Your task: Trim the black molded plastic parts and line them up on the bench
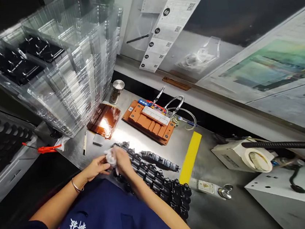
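Note:
A crumpled white wipe (110, 158) is between my two hands, above the near-left end of the black parts. My right hand (122, 160), slightly smeared by motion, is closed on the wipe. My left hand (99, 166) has its thumb and fingers pinched together at the wipe's left side; what lies between them is too small to make out. Below and right of my hands lie rows of black ribbed plastic parts (155, 178). A separate strip of such parts (160, 160) lies just beyond them on the metal bench.
An orange fixture (136, 120) with hoses stands at the back. Amber film sheets (105, 120), a pen (84, 142) and a metal canister (116, 91) lie left, beside tall stacked clear trays (82, 74). Yellow tape (190, 157) and a white device (234, 158) are right.

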A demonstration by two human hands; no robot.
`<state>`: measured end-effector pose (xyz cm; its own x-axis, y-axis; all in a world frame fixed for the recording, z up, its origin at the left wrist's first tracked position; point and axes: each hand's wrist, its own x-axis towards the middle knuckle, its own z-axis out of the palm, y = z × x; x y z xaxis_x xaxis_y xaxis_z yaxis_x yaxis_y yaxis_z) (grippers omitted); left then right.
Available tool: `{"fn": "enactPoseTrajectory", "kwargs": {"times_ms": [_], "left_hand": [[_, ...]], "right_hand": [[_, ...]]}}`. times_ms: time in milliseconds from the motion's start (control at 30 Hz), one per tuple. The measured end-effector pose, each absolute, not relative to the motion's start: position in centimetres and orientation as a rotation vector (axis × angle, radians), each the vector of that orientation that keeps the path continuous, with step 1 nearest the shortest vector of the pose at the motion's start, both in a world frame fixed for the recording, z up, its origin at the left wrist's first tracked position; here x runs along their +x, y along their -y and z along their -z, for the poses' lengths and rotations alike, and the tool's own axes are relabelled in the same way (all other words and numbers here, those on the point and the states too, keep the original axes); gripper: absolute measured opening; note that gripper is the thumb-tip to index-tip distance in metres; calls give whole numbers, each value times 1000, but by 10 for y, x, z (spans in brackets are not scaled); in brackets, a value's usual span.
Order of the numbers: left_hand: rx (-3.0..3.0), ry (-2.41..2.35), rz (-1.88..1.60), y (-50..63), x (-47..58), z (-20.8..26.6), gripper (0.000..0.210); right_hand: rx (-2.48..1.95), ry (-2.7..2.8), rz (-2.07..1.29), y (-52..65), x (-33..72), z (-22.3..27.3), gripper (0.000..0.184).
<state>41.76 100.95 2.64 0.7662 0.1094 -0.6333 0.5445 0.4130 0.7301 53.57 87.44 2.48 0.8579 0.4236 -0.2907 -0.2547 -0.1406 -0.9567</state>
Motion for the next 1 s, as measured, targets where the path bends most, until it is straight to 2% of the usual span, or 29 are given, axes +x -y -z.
{"fn": "enactPoseTrajectory", "kwargs": {"times_ms": [67, 133, 200, 300, 400, 567, 700, 767, 833, 900, 1000], "left_hand": [[1296, -873, 216, -1035, 424, -13, 36], [1417, -1050, 136, -1070, 425, -3, 29], [1521, -1140, 65, -1104, 424, 3, 33], [1667, -1135, -10, -1128, 429, 5, 50], [1777, -1003, -90, -1124, 444, 5, 44], [1475, -1071, -9, -1113, 483, 16, 17], [1260, -1079, 100, -1117, 519, 22, 25], [1101, -1083, 104, -1119, 535, 20, 18], [999, -1092, 78, -1119, 547, 17, 4], [999, -1093, 46, -1118, 554, 13, 8], [1002, -1094, 9, -1114, 556, 10, 11]], "right_hand": [[-1864, 465, -626, -911, 535, -13, 55], [-2020, 606, -598, -943, 552, -1, 52], [-2124, 670, -573, -968, 578, 11, 43], [-2274, 829, -597, -994, 608, 28, 51], [-2407, 952, -639, -1005, 618, 40, 49], [-2519, 1083, -670, -995, 618, 40, 34], [-2515, 1144, -667, -983, 612, 24, 30], [-2494, 1167, -670, -975, 612, 11, 26], [-2512, 1059, -649, -958, 622, -4, 22], [-2593, 757, -565, -925, 648, -19, 23], [-2748, 310, -392, -845, 712, -40, 40]]}}
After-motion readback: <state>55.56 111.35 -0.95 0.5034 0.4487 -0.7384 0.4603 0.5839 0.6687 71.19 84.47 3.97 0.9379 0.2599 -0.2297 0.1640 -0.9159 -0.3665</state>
